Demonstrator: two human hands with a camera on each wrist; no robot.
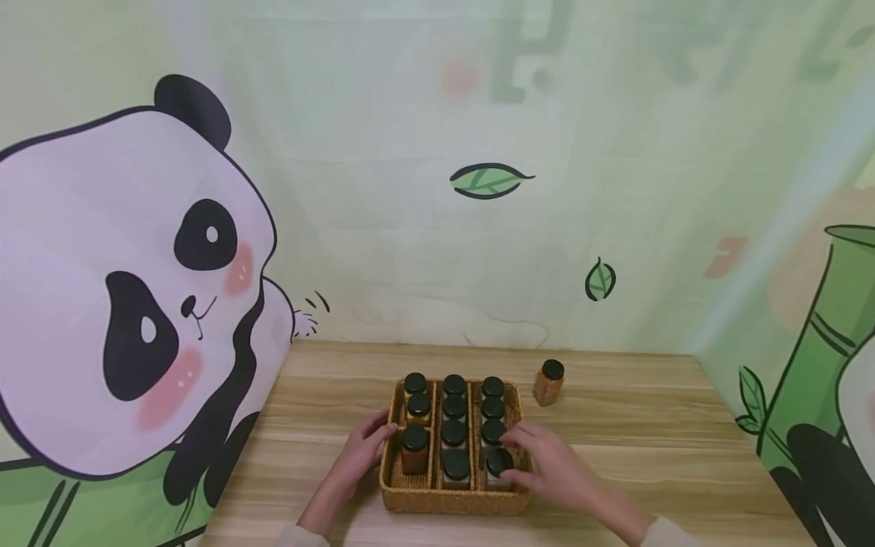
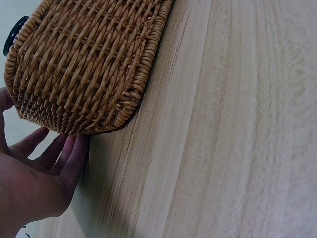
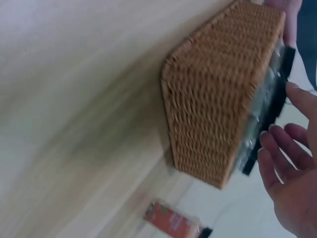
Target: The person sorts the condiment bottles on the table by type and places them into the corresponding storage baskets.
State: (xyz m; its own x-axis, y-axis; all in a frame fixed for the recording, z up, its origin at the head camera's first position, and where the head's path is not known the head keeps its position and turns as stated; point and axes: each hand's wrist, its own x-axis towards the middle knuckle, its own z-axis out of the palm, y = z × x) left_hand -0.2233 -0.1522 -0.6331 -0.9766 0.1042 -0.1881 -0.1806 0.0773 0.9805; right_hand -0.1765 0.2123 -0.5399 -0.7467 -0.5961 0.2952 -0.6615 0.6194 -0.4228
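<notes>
A woven wicker basket [image 1: 454,501] with divided compartments holds several clear jars with black lids. My left hand [image 1: 362,450] touches the basket's left side, its thumb near the rim; in the left wrist view the hand's [image 2: 37,178] fingers lie fairly straight against the woven wall. Over the right column is my right hand [image 1: 557,467], its thumb and fingertips at the lids around the front-right jar [image 1: 499,463]. In the right wrist view that hand's [image 3: 292,163] fingers curve loosely beside the lids; contact is hard to tell. A reddish-brown-filled jar [image 1: 414,452] stands in the front-left compartment.
One black-lidded jar with orange contents [image 1: 549,384] stands on the wooden table [image 1: 636,425], behind and right of the basket. A fabric backdrop [image 1: 383,228] printed with pandas, leaves and bamboo hangs behind the table and along its sides.
</notes>
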